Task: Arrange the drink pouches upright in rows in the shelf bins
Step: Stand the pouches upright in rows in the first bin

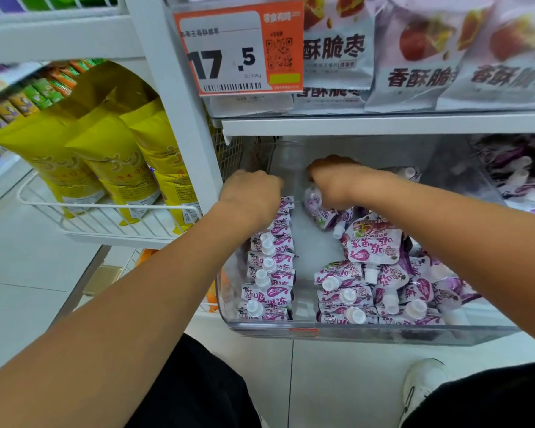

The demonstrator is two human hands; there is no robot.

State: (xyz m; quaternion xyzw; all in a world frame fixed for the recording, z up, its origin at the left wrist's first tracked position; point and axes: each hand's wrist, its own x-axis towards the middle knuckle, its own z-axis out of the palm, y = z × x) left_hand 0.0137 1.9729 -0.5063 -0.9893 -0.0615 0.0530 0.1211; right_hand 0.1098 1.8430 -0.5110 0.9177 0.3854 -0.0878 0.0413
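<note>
Both hands reach into the clear bin point(368, 333) on the lower shelf. Left hand point(250, 194) is curled into a loose fist at the far end of the row of pouches point(271, 267), knuckles up; its fingertips are hidden, so I cannot tell whether it pinches a pouch or only presses on the row. Right hand point(332, 183) is curled round the top of one purple pouch point(317, 208) — that pouch hangs just below the fist, its long axis tilted, its body pointing down and toward the bin's front, its cap hidden in the grip.

Inside the bin, the row against the left wall stands upright, pouches packed face to back from the front wall toward the rear, white caps pointing up. A bare strip of bin floor runs between that row and the rest. Toward the bin's right side a few pouches at the front stand upright in a short second row point(343, 299); behind and to the right of them lies a loose pile point(383, 251) — pouches flat or slanted, caps pointing different ways, some print upside down.

Above the bin, an orange price tag point(238, 47) hangs before pale snack bags point(414, 54). Left of the bin, a white wire basket point(105, 211) holds yellow bags point(112, 156).
</note>
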